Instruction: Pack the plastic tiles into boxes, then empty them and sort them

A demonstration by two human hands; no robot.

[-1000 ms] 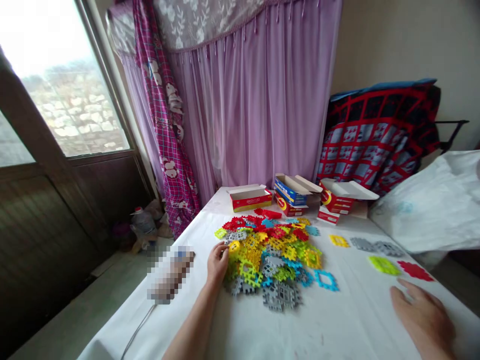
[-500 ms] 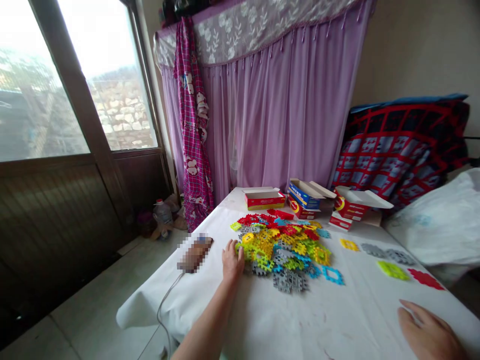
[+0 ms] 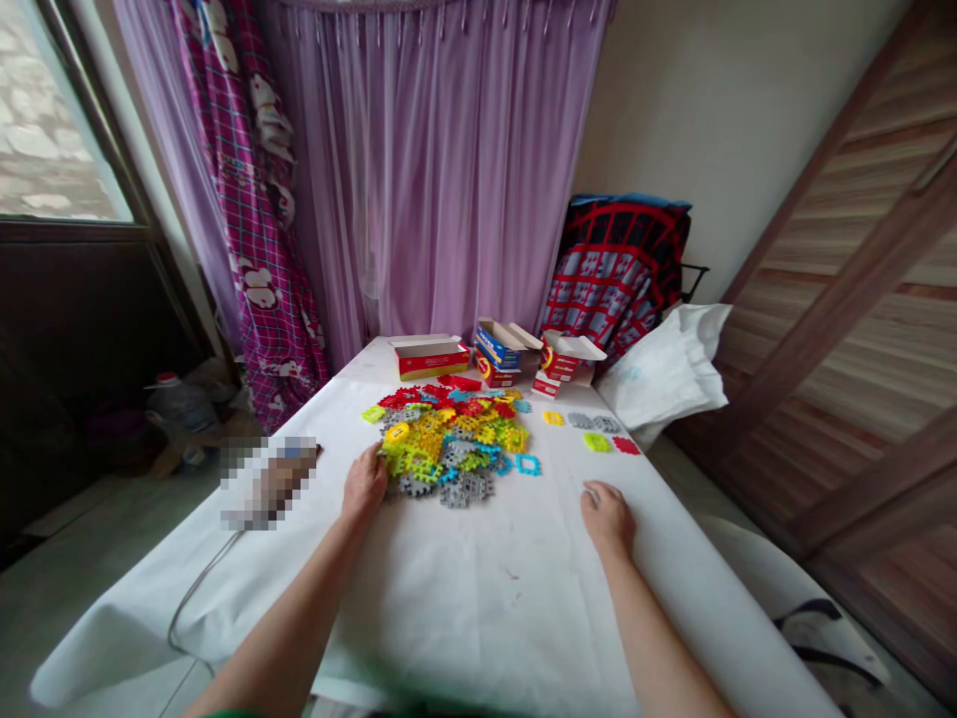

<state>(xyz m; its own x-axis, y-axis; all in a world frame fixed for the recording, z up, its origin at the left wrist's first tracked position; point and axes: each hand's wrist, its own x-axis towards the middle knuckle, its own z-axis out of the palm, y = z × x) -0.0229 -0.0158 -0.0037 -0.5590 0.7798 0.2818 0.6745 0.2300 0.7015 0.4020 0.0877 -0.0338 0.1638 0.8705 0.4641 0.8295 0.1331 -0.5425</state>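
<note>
Left hand [image 3: 365, 481] just left of pile [image 3: 450, 449], right hand [image 3: 609, 515] right of it | fingers curled, holds unclear | left-hand nudge could scatter pile

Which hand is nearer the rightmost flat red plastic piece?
Right hand, on this side of the red piece; left hand, far left, beside the multicoloured plastic pile.

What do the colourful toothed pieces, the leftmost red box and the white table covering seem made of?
Toothed pieces: probably moulded plastic, smooth-looking, with even colours and cut-outs.
Red box: likely printed cardboard, thin-walled, pale inside; gloss unclear.
White covering: perhaps vinyl or coated cloth, faintly shiny, draping in folds.
</note>
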